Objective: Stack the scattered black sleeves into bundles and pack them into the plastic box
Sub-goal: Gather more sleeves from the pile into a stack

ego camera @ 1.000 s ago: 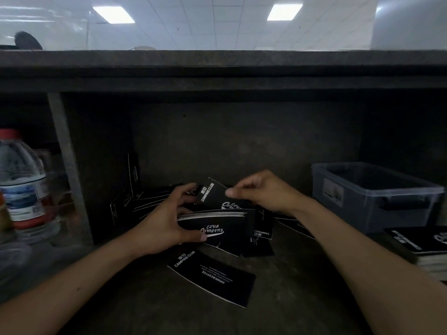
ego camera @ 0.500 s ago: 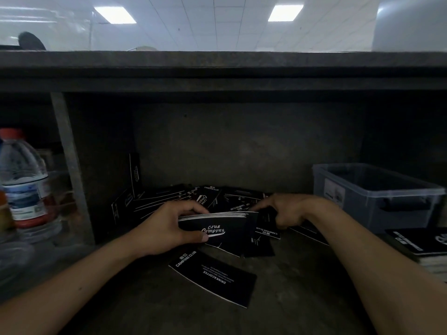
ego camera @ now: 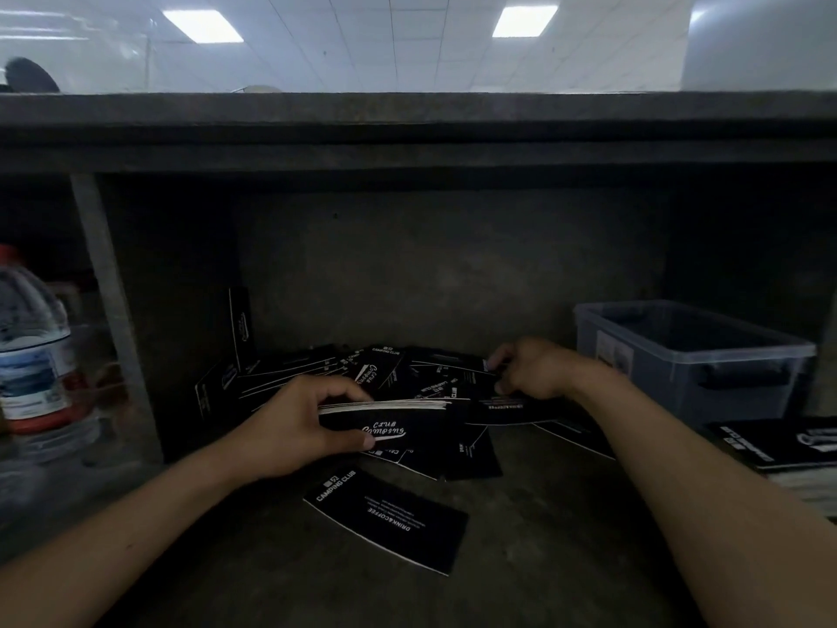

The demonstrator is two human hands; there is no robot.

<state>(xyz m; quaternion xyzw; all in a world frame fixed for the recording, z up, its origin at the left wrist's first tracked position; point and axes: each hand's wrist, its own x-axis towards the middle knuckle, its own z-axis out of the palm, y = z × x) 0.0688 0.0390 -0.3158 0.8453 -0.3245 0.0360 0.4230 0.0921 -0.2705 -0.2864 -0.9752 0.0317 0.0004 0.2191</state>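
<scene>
Dark concrete shelf (ego camera: pixel 566 537) fills my view, and nearest lies one flat sleeve (ego camera: pixel 385 518). Beyond it my left hand (ego camera: pixel 294 428) grips a bundle (ego camera: pixel 398 423). My right hand (ego camera: pixel 534 369) pinches into the scattered pile (ego camera: pixel 389 369). Farther right stands the plastic box (ego camera: pixel 693 351).

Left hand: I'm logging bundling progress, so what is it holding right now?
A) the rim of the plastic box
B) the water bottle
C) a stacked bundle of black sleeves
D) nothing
C: the left hand grips a bundle of black sleeves, their white edges lined up along the top, while the right hand pinches a loose sleeve in the pile behind.
</scene>
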